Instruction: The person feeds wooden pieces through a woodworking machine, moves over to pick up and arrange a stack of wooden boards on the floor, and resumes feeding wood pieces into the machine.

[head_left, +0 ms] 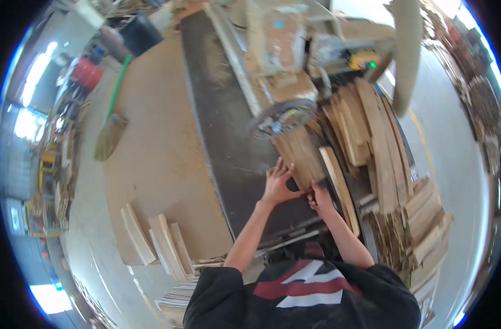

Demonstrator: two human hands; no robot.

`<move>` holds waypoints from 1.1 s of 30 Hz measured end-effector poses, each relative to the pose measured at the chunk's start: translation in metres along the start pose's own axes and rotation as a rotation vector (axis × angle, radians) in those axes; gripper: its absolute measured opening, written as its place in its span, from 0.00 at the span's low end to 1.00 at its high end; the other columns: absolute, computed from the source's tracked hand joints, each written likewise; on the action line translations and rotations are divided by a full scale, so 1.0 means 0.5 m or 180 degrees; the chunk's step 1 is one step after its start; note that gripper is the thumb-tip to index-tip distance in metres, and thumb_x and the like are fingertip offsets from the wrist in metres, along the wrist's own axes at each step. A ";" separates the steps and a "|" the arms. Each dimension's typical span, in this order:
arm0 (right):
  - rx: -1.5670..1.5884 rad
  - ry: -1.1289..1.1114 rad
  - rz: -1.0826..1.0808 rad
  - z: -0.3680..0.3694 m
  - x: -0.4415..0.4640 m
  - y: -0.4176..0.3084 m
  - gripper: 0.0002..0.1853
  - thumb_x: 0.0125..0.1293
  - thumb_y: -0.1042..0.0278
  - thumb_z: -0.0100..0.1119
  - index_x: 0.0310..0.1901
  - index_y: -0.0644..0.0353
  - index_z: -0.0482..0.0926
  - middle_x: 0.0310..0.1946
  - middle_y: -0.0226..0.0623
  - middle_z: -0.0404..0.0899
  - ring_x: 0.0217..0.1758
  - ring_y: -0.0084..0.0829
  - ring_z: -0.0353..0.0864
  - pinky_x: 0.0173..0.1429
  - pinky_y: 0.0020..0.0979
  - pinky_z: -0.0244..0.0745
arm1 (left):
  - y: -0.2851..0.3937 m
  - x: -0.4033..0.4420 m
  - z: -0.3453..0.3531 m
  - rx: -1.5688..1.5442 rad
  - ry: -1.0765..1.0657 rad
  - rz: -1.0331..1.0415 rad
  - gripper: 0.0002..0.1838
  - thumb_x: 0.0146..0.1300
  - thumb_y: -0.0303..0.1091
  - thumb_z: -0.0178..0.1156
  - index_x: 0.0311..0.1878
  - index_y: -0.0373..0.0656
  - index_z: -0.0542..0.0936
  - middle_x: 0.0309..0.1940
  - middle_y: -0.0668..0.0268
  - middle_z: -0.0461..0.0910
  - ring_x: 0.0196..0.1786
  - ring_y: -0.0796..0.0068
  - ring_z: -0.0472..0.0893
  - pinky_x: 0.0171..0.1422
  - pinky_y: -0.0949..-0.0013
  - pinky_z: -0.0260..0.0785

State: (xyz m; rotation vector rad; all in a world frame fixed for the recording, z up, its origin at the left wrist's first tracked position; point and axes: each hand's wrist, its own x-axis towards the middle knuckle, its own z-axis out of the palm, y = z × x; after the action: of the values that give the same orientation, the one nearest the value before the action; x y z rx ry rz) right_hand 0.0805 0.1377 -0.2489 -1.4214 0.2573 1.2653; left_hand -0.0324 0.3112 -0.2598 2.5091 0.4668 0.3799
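Observation:
A wooden board point(301, 159) lies on the dark machine table point(228, 148), its far end passing under a machine head with a round handwheel point(283, 118). My left hand point(279, 183) grips the board's left edge close to the near end, fingers spread along the side and thumb at the end. At the near right corner, my right hand point(319, 198) is closed on the board, its fingers curled. To the right of this board, a narrow wooden strip point(341, 189) lies beside my right forearm.
Stacked planks point(379, 142) are heaped to the right of the machine. More rough boards point(425, 219) lie nearer at the right. On the left, a brown panel point(157, 137) carries a green-handled broom point(112, 129) and several light wood pieces point(165, 247). A thick hose point(408, 55) hangs at upper right.

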 end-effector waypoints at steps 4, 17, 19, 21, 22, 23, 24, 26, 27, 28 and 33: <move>0.0366 0.0453 -0.0613 0.055 0.039 -0.036 0.22 0.78 0.44 0.55 0.34 0.55 0.74 0.18 0.22 0.65 0.13 0.17 0.59 0.16 0.23 0.51 | -0.038 0.059 -0.033 -0.0050 0.0103 0.0083 0.56 0.41 0.56 0.79 0.75 0.42 0.70 0.75 0.41 0.66 0.83 0.45 0.55 0.75 0.44 0.54; 0.0052 0.0699 -0.0668 0.146 0.194 -0.147 0.22 0.78 0.43 0.54 0.33 0.54 0.73 0.17 0.21 0.64 0.14 0.17 0.60 0.16 0.26 0.49 | -0.062 0.103 0.036 -0.0535 0.1197 -0.0317 0.31 0.59 0.34 0.72 0.66 0.35 0.77 0.70 0.44 0.73 0.78 0.45 0.66 0.78 0.44 0.58; -0.0107 0.0979 -0.1278 0.170 0.243 -0.131 0.24 0.80 0.43 0.52 0.31 0.54 0.73 0.17 0.21 0.64 0.15 0.17 0.61 0.18 0.26 0.50 | -0.055 0.117 0.068 -0.0578 0.1733 -0.0696 0.18 0.61 0.29 0.69 0.54 0.34 0.84 0.65 0.48 0.79 0.76 0.46 0.69 0.78 0.46 0.58; -0.0082 0.0779 -0.1446 0.180 0.263 -0.152 0.24 0.81 0.44 0.49 0.30 0.54 0.74 0.17 0.22 0.65 0.16 0.17 0.62 0.20 0.26 0.53 | -0.046 0.136 0.079 -0.0392 0.2121 -0.0756 0.07 0.60 0.28 0.69 0.41 0.36 0.86 0.58 0.52 0.84 0.69 0.49 0.77 0.72 0.49 0.65; -0.0395 0.0675 -0.1377 0.177 0.258 -0.167 0.24 0.81 0.46 0.49 0.32 0.56 0.75 0.19 0.26 0.70 0.17 0.20 0.65 0.22 0.26 0.57 | -0.040 0.147 0.075 -0.0458 0.2275 -0.1009 0.05 0.61 0.28 0.69 0.38 0.38 0.87 0.55 0.55 0.85 0.63 0.52 0.79 0.67 0.48 0.68; -0.0427 0.0674 -0.1399 0.179 0.251 -0.174 0.24 0.81 0.46 0.49 0.32 0.56 0.75 0.19 0.26 0.70 0.17 0.20 0.65 0.22 0.26 0.57 | -0.031 0.162 0.072 -0.0535 0.2431 -0.1266 0.03 0.61 0.27 0.70 0.36 0.39 0.88 0.51 0.59 0.87 0.58 0.54 0.82 0.62 0.48 0.70; -0.0860 0.0523 -0.1741 0.172 0.257 -0.174 0.23 0.81 0.47 0.49 0.35 0.58 0.76 0.20 0.27 0.72 0.19 0.21 0.67 0.23 0.27 0.60 | -0.028 0.177 0.058 -0.0137 0.2686 -0.1261 0.02 0.60 0.28 0.70 0.35 0.43 0.89 0.43 0.66 0.88 0.46 0.60 0.82 0.51 0.52 0.72; -0.2261 0.0676 -0.2671 0.151 0.300 -0.159 0.25 0.82 0.49 0.45 0.49 0.67 0.79 0.41 0.48 0.87 0.46 0.51 0.86 0.49 0.45 0.77 | -0.036 0.192 0.042 -0.0068 0.2663 -0.1389 0.01 0.59 0.28 0.70 0.34 0.44 0.89 0.39 0.67 0.88 0.44 0.60 0.83 0.49 0.54 0.74; -0.2415 0.0595 -0.2762 0.161 0.241 -0.160 0.25 0.81 0.51 0.46 0.60 0.66 0.77 0.52 0.56 0.85 0.61 0.56 0.81 0.60 0.47 0.75 | -0.045 0.203 0.036 0.0031 0.2584 -0.1515 0.01 0.58 0.28 0.71 0.32 0.45 0.89 0.36 0.68 0.88 0.41 0.60 0.83 0.47 0.55 0.75; -0.2388 0.0374 -0.2818 0.148 0.243 -0.143 0.24 0.81 0.52 0.47 0.61 0.65 0.78 0.52 0.56 0.84 0.60 0.54 0.82 0.60 0.46 0.75 | -0.057 0.211 0.032 0.0153 0.2791 -0.1371 0.05 0.55 0.35 0.72 0.33 0.46 0.88 0.29 0.65 0.86 0.36 0.57 0.84 0.38 0.55 0.75; -0.2422 0.0203 -0.2652 0.129 0.151 -0.061 0.19 0.80 0.57 0.51 0.58 0.64 0.81 0.48 0.55 0.85 0.55 0.50 0.86 0.57 0.43 0.78 | -0.109 0.244 0.018 0.0198 0.2212 -0.2532 0.07 0.55 0.38 0.70 0.34 0.47 0.88 0.30 0.57 0.86 0.36 0.48 0.86 0.40 0.48 0.77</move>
State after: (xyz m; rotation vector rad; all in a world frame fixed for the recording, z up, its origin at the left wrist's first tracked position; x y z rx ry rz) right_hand 0.0992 0.2366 -0.2748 -1.9034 -0.7920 0.6131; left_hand 0.0670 0.3990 -0.2774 1.9546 1.6719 0.8952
